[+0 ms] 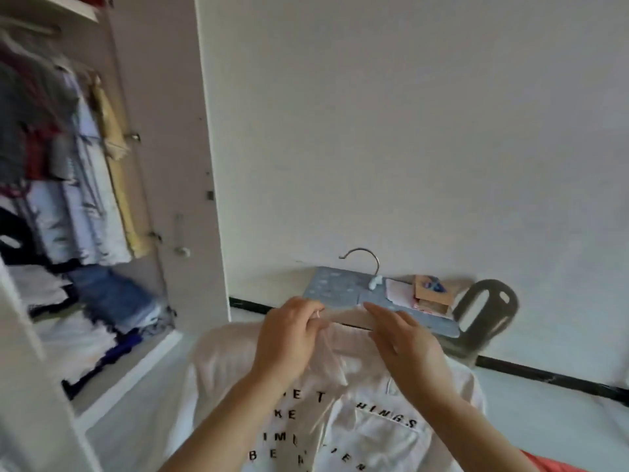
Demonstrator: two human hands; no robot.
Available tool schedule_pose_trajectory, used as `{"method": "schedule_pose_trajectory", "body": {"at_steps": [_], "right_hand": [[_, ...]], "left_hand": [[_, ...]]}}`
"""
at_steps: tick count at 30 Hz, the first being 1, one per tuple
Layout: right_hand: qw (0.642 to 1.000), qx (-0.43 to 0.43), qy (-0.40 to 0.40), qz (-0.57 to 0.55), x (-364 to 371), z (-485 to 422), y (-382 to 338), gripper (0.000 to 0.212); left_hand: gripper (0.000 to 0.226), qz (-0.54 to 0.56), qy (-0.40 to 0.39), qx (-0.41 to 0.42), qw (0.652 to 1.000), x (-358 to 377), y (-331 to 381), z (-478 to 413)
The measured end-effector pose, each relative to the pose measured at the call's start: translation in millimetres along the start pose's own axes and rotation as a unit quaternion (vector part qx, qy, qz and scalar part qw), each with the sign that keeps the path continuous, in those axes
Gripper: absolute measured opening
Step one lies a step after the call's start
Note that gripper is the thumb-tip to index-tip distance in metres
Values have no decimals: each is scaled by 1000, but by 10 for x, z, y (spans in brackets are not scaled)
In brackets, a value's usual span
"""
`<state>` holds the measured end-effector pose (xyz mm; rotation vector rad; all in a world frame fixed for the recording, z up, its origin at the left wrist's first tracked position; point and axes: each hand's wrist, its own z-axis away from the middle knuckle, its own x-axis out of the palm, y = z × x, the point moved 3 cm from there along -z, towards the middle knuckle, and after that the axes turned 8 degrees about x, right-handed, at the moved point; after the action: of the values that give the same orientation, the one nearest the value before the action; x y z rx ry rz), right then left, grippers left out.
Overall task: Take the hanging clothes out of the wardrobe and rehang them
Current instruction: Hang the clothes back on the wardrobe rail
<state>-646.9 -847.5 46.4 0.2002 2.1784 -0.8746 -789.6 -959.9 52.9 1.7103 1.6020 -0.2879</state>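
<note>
A white shirt (357, 424) with black letters printed on it hangs in front of me on a hanger whose metal hook (366, 258) sticks up above my hands. My left hand (289, 338) pinches the shirt at the collar, left of the hook. My right hand (401, 335) lies flat, fingers together, on the collar and the hanger's right shoulder. The open wardrobe (163, 165) stands at the left, with several clothes (68, 165) hanging on its rail.
Folded clothes (88, 318) are stacked on the wardrobe's bottom. A blue-grey low table (343, 291) with papers and a cardboard piece stands by the white wall. A grey plastic chair (486, 311) is to its right. The floor is pale.
</note>
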Motion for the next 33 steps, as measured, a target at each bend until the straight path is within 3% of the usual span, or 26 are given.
{"method": "schedule_pose_trajectory", "body": {"at_steps": [7,11,20,25,33], "right_hand": [[982,-180,-7,-56,902,-1051,-612,41],[970,-229,3,-85,1448,-1494,-991,38],[949,-291,18,-116,2737,-2486,-1944,49],[935,-319,45,-149,3254,-3089,-2545,39],[920,-366,54,-130,4129,-4052,-3359,41]], "left_hand": [[24,-61,82,-121,987,-586,-991,-222],[23,-85,111,-158,978,-893,-1564,-252],[33,-163,128,-128,970,-1363,-3107,-562],[37,-226,163,-84,957,-1729,-3866,-905],[37,-259,208,-106,937,-2197,-5060,-1446]]}}
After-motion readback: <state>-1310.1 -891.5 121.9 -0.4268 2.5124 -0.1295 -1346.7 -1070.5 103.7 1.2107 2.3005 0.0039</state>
